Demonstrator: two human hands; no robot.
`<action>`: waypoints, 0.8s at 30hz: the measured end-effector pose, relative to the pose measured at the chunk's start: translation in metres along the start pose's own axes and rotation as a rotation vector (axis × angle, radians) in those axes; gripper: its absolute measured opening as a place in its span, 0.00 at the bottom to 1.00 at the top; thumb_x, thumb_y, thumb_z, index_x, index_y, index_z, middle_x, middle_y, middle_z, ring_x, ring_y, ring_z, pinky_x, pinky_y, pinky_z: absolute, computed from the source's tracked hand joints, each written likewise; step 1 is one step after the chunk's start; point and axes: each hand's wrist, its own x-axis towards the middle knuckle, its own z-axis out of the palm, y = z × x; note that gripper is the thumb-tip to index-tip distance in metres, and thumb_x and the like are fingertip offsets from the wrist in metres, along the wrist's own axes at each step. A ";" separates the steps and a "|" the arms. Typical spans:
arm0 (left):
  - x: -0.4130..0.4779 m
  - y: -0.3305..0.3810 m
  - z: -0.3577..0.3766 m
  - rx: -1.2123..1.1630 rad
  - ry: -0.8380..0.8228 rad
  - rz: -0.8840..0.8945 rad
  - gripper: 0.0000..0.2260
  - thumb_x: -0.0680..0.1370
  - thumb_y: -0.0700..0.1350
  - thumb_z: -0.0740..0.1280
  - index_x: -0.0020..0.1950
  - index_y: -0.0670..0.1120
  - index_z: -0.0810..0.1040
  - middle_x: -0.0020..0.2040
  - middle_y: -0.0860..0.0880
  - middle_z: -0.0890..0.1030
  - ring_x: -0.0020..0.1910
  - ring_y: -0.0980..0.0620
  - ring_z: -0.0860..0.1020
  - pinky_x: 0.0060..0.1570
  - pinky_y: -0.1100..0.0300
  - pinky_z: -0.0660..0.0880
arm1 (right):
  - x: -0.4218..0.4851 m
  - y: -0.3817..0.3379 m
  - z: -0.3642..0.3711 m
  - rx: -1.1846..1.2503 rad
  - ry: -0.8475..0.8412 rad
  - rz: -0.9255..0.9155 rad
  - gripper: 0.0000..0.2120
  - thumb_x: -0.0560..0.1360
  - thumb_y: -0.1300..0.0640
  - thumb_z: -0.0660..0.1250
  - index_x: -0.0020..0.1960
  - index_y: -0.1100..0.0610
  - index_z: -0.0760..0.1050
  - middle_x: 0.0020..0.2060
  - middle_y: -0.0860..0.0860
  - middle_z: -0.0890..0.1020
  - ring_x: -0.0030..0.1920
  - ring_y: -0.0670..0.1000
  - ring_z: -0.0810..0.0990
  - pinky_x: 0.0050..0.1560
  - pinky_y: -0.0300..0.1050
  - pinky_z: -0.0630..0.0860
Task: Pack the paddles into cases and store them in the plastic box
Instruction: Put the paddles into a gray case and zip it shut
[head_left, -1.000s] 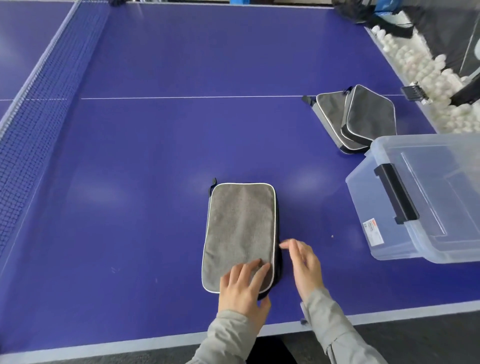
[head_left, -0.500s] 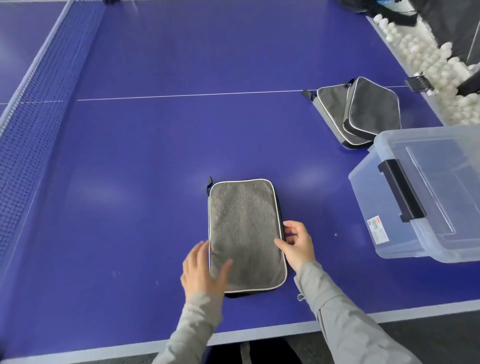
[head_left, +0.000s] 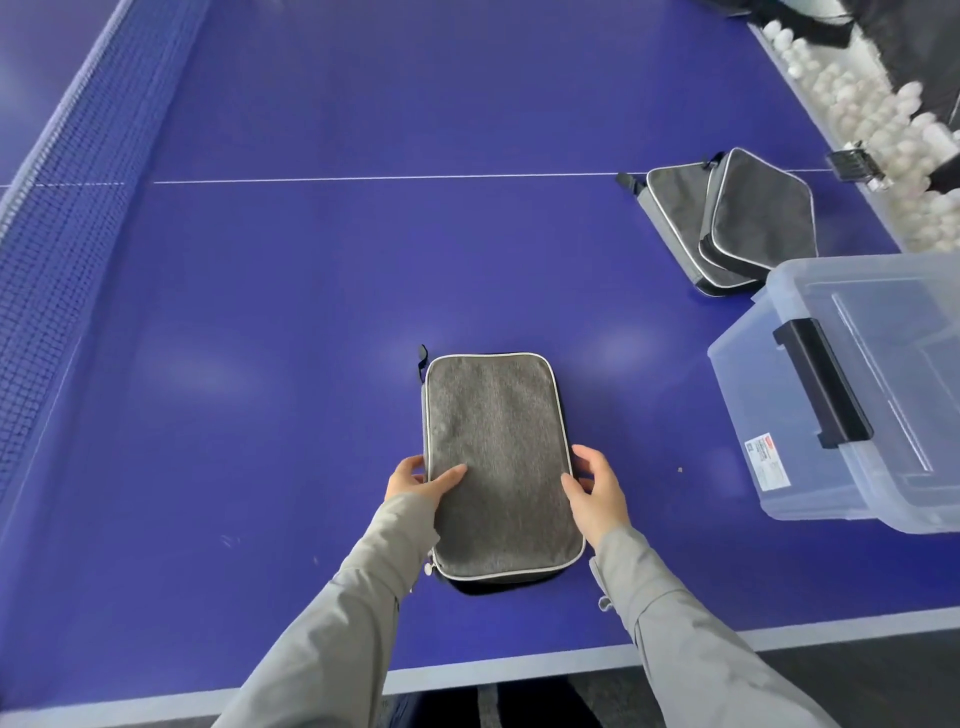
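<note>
You held a rectangular grey woven-fabric case (head_left: 498, 462), flat and round-cornered with pale piping along its edge, on the near middle of the smooth blue table-tennis table (head_left: 311, 286). Your left hand (head_left: 415, 480) gripped its left edge, thumb laid across the coarse top face and fingers (head_left: 404, 466) curled at the side. Your right hand (head_left: 597, 491) clasped the right edge, thumb on the piping and fingers (head_left: 591, 457) bent beside it. The case lay lengthwise between both palms, its near end by your grey sleeves (head_left: 670, 618). To the right, well apart, stood a clear plastic box (head_left: 737, 415) with a black latch handle (head_left: 823, 382). Beyond it, two darker grey cases (head_left: 758, 218) overlapped. A mesh net (head_left: 67, 208) ran along the left, and white balls (head_left: 872, 119) were heaped at far right.
</note>
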 end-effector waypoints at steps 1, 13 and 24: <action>0.000 0.002 -0.001 -0.032 -0.033 -0.016 0.24 0.67 0.46 0.78 0.59 0.47 0.72 0.49 0.47 0.80 0.44 0.47 0.81 0.39 0.56 0.79 | 0.001 0.000 -0.001 -0.005 -0.003 0.006 0.18 0.77 0.63 0.62 0.66 0.54 0.69 0.61 0.55 0.74 0.54 0.51 0.75 0.53 0.43 0.72; -0.012 0.000 0.028 -0.180 -0.107 0.041 0.24 0.64 0.38 0.79 0.54 0.48 0.72 0.47 0.47 0.80 0.39 0.49 0.80 0.24 0.63 0.75 | 0.009 0.004 -0.019 -0.007 -0.006 0.071 0.20 0.78 0.65 0.59 0.68 0.52 0.69 0.59 0.53 0.77 0.50 0.49 0.74 0.52 0.40 0.67; -0.031 0.016 0.040 -0.434 0.094 0.050 0.29 0.66 0.43 0.78 0.61 0.54 0.68 0.47 0.52 0.78 0.41 0.51 0.79 0.35 0.61 0.73 | -0.078 0.009 -0.021 -0.332 0.435 -0.697 0.07 0.74 0.50 0.63 0.50 0.51 0.73 0.45 0.41 0.72 0.46 0.47 0.73 0.47 0.46 0.66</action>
